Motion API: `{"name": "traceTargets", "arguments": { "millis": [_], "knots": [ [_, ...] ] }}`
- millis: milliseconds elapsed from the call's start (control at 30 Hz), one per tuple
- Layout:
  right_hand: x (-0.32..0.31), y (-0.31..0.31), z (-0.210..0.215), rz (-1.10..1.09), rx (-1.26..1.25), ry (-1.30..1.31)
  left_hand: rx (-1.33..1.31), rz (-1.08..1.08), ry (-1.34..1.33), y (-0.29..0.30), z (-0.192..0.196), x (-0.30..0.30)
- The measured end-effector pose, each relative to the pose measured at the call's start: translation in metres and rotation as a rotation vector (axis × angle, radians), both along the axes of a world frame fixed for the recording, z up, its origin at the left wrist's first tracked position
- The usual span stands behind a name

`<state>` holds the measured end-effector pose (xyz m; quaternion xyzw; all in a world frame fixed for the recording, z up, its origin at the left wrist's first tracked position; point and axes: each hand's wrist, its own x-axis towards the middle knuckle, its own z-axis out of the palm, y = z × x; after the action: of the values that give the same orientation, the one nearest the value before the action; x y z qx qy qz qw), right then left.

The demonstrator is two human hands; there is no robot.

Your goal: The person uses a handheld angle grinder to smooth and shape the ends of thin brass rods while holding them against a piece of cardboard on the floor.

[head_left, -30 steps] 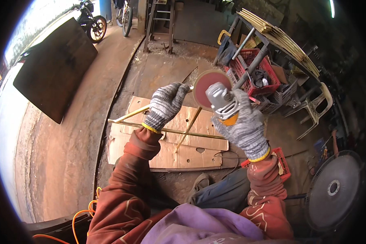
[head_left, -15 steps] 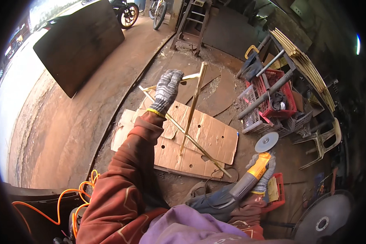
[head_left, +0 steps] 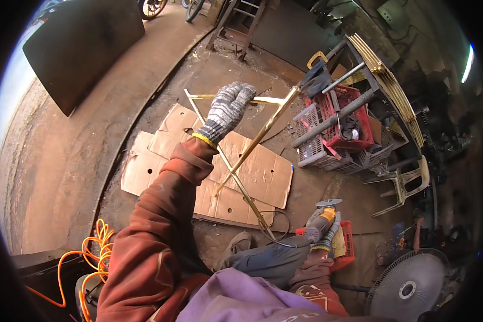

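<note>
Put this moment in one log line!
left hand: gripping gold-coloured frame; right hand: holding angle grinder, apart from frame; cardboard: under frame

so it's a head-worn fisheye tipped down and forward over the left hand (head_left: 229,110) and right hand (head_left: 328,239), purple top (head_left: 225,300) super close at the bottom edge

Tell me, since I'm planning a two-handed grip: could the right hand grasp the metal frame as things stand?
Probably not: the right hand is taken up by the angle grinder, though the metal frame, gripped by the left hand, looks nearby.
</note>
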<state>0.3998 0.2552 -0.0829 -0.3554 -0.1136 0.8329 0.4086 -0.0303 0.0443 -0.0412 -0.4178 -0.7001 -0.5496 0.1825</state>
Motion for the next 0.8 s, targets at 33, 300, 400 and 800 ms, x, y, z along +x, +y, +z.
{"name": "traceTargets", "arguments": {
  "millis": [33,300,400,800],
  "knots": [
    [0.003,0.002,0.000,-0.003,0.007,-0.010,0.007,-0.003,-0.010,0.001,-0.001,0.001],
    [0.017,0.000,0.001,-0.047,0.107,-0.076,0.235,-0.102,-0.098,0.010,0.012,0.014],
    [0.017,0.008,0.001,-0.110,0.191,-0.143,0.238,-0.088,-0.045,0.014,0.010,0.016],
    [-0.048,-0.069,0.071,0.062,1.152,-0.571,0.188,-0.259,-0.612,0.043,0.022,0.030]
  ]
}}
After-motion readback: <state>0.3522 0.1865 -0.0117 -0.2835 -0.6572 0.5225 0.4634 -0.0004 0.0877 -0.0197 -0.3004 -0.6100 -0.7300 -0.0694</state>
